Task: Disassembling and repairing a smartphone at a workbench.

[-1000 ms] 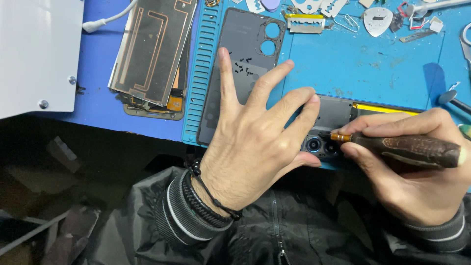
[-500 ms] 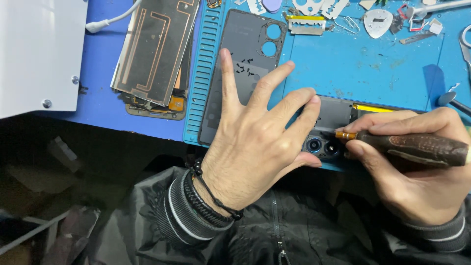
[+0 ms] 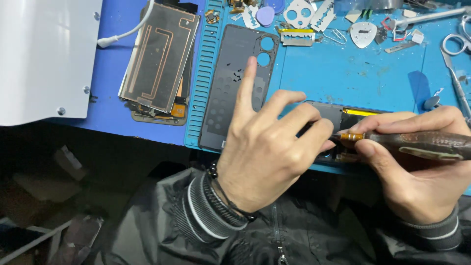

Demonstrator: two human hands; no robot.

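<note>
While my left hand (image 3: 267, 154) pinned the phone (image 3: 338, 118), my right hand (image 3: 407, 167) gripped the screwdriver (image 3: 417, 143), whose tip risked slipping beside the phone's camera.

The left hand (image 3: 267, 154) presses down on a dark opened phone body (image 3: 327, 115) at the near edge of the light blue ribbed work mat (image 3: 343, 73). The right hand (image 3: 417, 162) grips a dark brown screwdriver with an orange collar (image 3: 417, 144), its tip at the phone. A dark grey phone back cover with round camera holes (image 3: 233, 83) lies just beside, and a white box (image 3: 44, 54) sits on the blue tabletop (image 3: 110, 103).
</note>
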